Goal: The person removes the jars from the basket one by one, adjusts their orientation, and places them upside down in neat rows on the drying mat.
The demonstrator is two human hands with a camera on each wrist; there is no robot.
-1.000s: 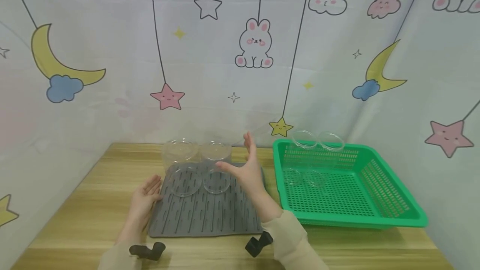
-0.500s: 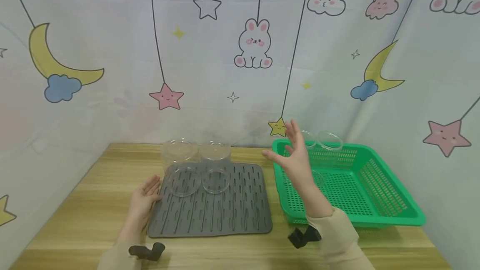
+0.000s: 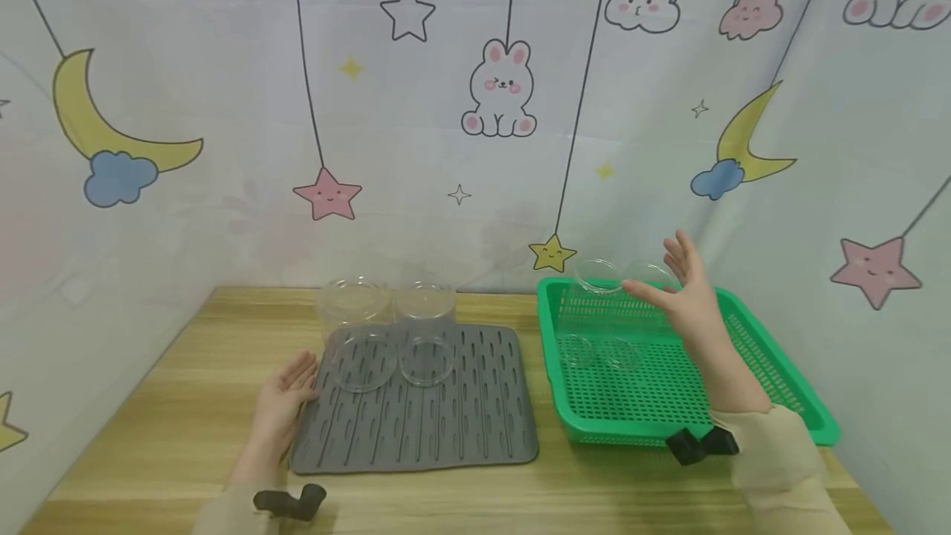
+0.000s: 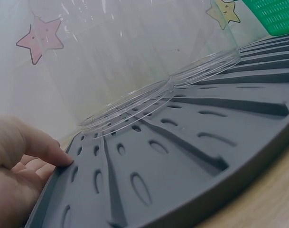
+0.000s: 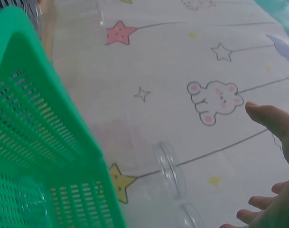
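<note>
My right hand (image 3: 687, 304) is raised over the green plastic basket (image 3: 773, 428), thumb and fingers spread apart with nothing between them. Two clear cups stand in the basket's left half: the left cup (image 3: 598, 277) shows fully, while the right cup's rim is partly behind my thumb. My left hand (image 3: 282, 395) lies at the left edge of the grey ridged mat (image 3: 475, 428). In the left wrist view its thumb touches the mat's edge, the fingers loosely extended outside it. On the mat's back left, a wider clear cup (image 3: 360, 362) and another clear cup (image 3: 427, 362) stand side by side.
The mat and basket sit on a wooden table (image 3: 163, 428), the basket to the mat's right. A white curtain (image 3: 416, 122) printed with stars, moons and rabbits hangs behind the table. Each wrist wears a black mount, including the right mount (image 3: 702, 445).
My right hand has swept right, from beside the cups on the mat to over the basket, staying spread. The left hand and the cups have stayed in place.
</note>
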